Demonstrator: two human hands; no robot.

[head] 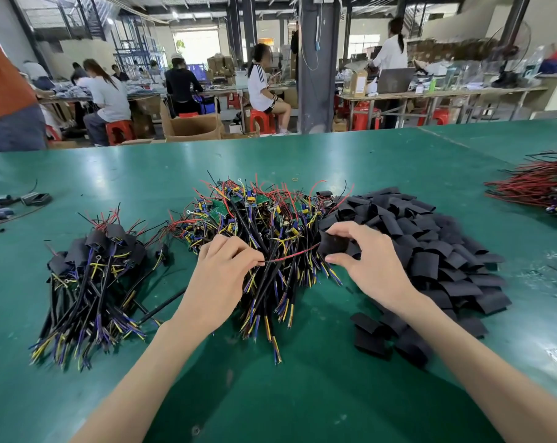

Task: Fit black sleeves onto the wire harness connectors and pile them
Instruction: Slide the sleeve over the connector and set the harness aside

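Left hand (226, 270): at 6 o'clock of the middle heap, fingers curled, thumb and forefinger closed on the left end of a red wire (290, 255).
Right hand (369, 263): at 3 o'clock of the left hand, just apart from it, fingers on top and thumb beneath, clamped on one black sleeve (333, 244).
Wire and sleeve: the red wire runs from the left pinch toward 2 o'clock and meets the sleeve's left edge; I cannot tell whether its tip is inside.
Middle heap (264, 215): bare harnesses with small green boards, red, black, yellow and blue leads, lying under both hands.
Finished pile (92, 273): at 9 o'clock of the middle heap, harnesses with black sleeves at their far ends, leads fanning toward 7 o'clock.
Loose sleeves (437, 254): at 3 o'clock of the middle heap, touching it, a broad mound of flat black tubes.
Table (302, 394): green, with both forearms above it.
Far bundle (539, 187): red leads at 2 o'clock, well apart from the sleeves.
Rubber band (294, 179): at 12 o'clock, just beyond the middle heap.
Background: seated people on red stools (119, 131) at other benches, with a cardboard box (192, 127) on the floor.
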